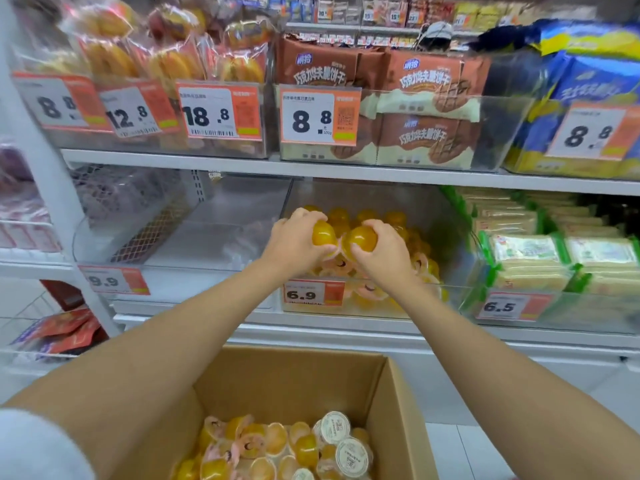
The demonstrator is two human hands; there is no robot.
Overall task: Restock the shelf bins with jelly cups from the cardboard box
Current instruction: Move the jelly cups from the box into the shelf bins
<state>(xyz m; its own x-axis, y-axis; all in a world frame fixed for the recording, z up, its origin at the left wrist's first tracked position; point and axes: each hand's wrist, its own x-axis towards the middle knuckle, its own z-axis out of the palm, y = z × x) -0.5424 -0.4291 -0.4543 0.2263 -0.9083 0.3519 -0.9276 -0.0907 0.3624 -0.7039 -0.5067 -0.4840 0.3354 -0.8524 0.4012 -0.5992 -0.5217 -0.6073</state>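
- Right now the left hand (pixel 294 242) curls its fingers round an orange jelly cup (pixel 323 233), held above the clear shelf bin (pixel 367 308) on the middle shelf.
- Just beside it, the right hand (pixel 379 254) grips a second jelly cup (pixel 362 239); the two cups sit side by side between the hands, seemingly touching.
- That bin bears a 6.9 price tag (pixel 313 292) on its front wall and holds a heap of orange cups (pixel 398 223), with pink-printed lids showing toward the front.
- Below the shelf, the cardboard box (pixel 294 375) stands open between the forearms; loose jelly cups (pixel 273 445) lie inside it, mostly orange, a few turned to show white lids.
- Left of the stocked bin sits a neighbouring clear bin (pixel 166 268) with a 9.9 tag.
- To the right, green-edged packets (pixel 530 258) fill a bin tagged 6.5.
- On the shelf above, brown chocolate biscuit packs (pixel 422 81) stand behind an 8.8 tag.
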